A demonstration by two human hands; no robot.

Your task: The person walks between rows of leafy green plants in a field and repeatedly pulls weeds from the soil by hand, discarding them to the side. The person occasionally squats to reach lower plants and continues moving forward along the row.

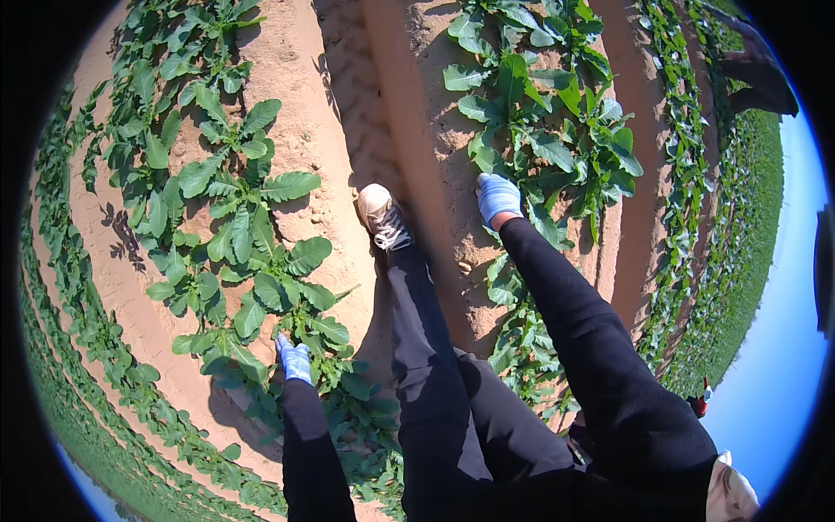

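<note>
My left hand [293,360], in a blue knit glove, reaches into the leafy plants [261,287] of the left row. Its fingers point up among the leaves, and leaves partly hide what they touch. On the other side of the furrow, my right hand [499,196], in a matching glove, is at the near-left edge of a large plant [522,140] in the right row. Its fingers look curled close to the soil and a lobed leaf [486,158]. Whether anything is between them cannot be seen.
My beige laced shoe [383,215] is planted beside a sandy furrow [365,111] between the two raised beds. More crop rows [682,163] run along both sides. A dark-clothed person [757,72] is partly visible at the upper right. A small red-and-white object [703,399] shows behind my right arm.
</note>
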